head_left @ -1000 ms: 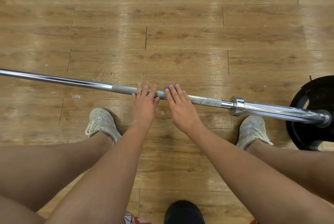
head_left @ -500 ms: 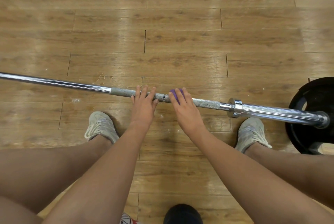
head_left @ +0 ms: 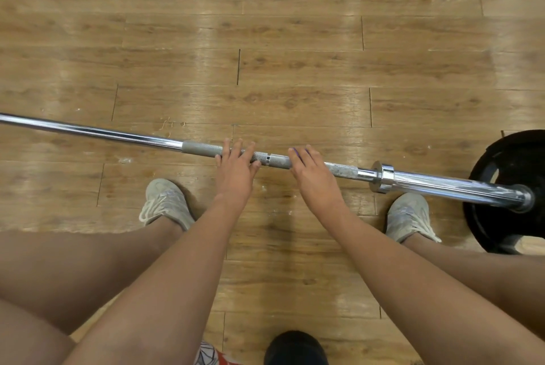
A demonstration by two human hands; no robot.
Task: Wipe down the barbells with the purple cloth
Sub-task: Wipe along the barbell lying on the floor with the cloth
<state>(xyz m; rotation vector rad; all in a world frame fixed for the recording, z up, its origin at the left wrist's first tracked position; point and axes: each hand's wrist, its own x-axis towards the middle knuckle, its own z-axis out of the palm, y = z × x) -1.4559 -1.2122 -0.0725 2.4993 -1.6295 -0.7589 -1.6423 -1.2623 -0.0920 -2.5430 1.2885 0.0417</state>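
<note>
The chrome steel barbell [head_left: 88,129] is laid across mid-frame; the purple cloth [head_left: 296,151] is pressed onto it by the flat right hand [head_left: 312,176], the left hand [head_left: 234,168] spread beside.

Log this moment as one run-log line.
phase: wiping knurled section | left hand: flat on barbell | right hand: pressing purple cloth onto bar | sleeve end: over black plate
</note>
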